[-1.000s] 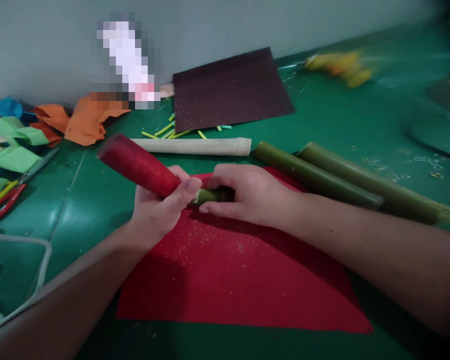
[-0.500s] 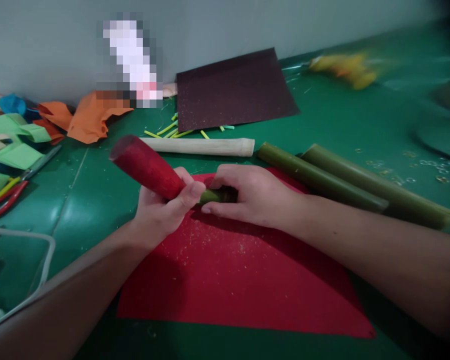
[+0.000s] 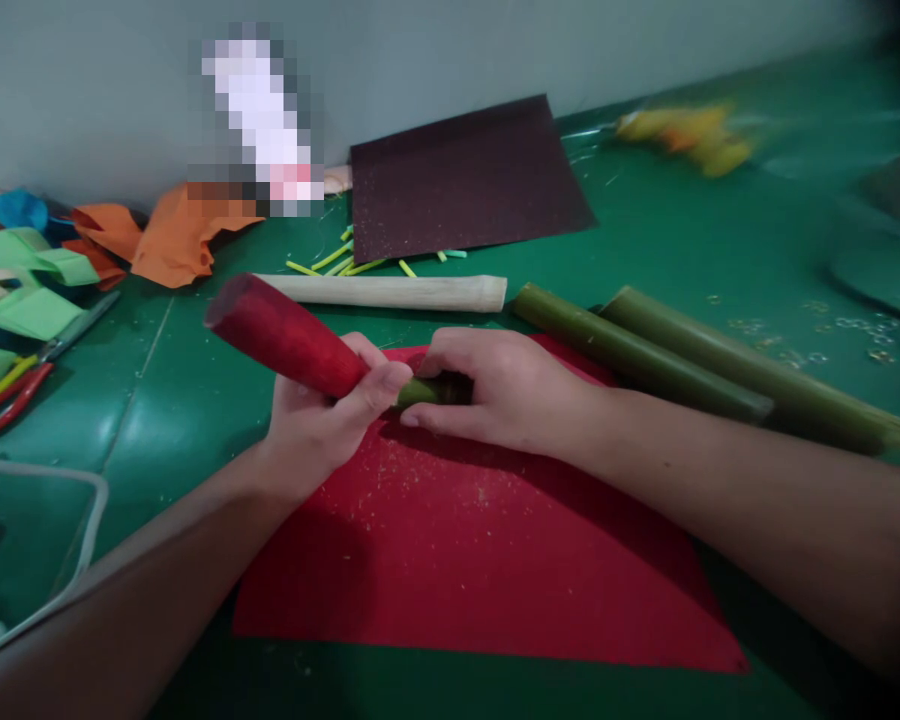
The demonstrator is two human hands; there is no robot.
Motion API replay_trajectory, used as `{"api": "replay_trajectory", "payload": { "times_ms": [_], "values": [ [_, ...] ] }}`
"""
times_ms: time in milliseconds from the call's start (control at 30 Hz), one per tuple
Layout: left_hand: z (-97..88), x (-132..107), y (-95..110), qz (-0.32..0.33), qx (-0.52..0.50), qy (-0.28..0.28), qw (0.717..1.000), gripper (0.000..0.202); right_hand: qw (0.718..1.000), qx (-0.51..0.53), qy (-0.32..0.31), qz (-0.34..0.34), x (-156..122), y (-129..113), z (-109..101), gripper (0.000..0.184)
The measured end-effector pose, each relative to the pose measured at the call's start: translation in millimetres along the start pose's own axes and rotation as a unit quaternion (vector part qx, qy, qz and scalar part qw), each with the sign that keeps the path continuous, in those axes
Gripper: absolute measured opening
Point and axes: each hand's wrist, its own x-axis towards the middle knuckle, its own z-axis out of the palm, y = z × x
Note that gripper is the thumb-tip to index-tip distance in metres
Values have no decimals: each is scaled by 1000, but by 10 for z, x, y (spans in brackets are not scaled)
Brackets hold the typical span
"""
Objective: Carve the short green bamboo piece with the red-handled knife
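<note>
A tube with a red, paper-like outside (image 3: 289, 335) slants up to the left over the sheet. A short stretch of green bamboo (image 3: 423, 391) shows at its lower right end. My left hand (image 3: 334, 400) is wrapped round the tube where red meets green, thumb on top. Close beside it, my right hand (image 3: 495, 385) pinches the green end between thumb and fingers; the tip is hidden under the palm. Below both hands lies a flat red sheet (image 3: 495, 570), speckled with pale dust.
Behind my hands lie a pale peeled stick (image 3: 405, 293) and two green bamboo pieces (image 3: 637, 350). Farther back is a dark dusty sheet (image 3: 465, 185). Red-handled scissors (image 3: 15, 405) and orange paper (image 3: 176, 235) are on the left, small rings (image 3: 862, 325) on the right.
The red tube's upper end has shifted left and slightly down, so the tube lies a little flatter. Both hands keep their grip in nearly the same place.
</note>
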Motion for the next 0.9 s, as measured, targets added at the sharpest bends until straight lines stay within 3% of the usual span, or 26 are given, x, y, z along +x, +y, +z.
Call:
{"api": "replay_trajectory", "payload": {
  "times_ms": [167,367,633,767,900],
  "values": [
    [7,10,-2,-3,0,17,1000,43,1000,-6,4,-7,-3,4,-1,31],
    [-13,5,-5,-8,5,-23,1000,46,1000,1,-5,2,-7,-13,-10,30],
    [29,13,20,-19,4,26,999,43,1000,0,9,-1,-1,8,-1,32],
    [6,13,-11,-18,9,22,1000,34,1000,-18,10,-18,4,27,9,30],
    [-16,11,-36,-1,-2,8,1000,43,1000,-13,12,-15,-4,22,15,31]
  ]
}}
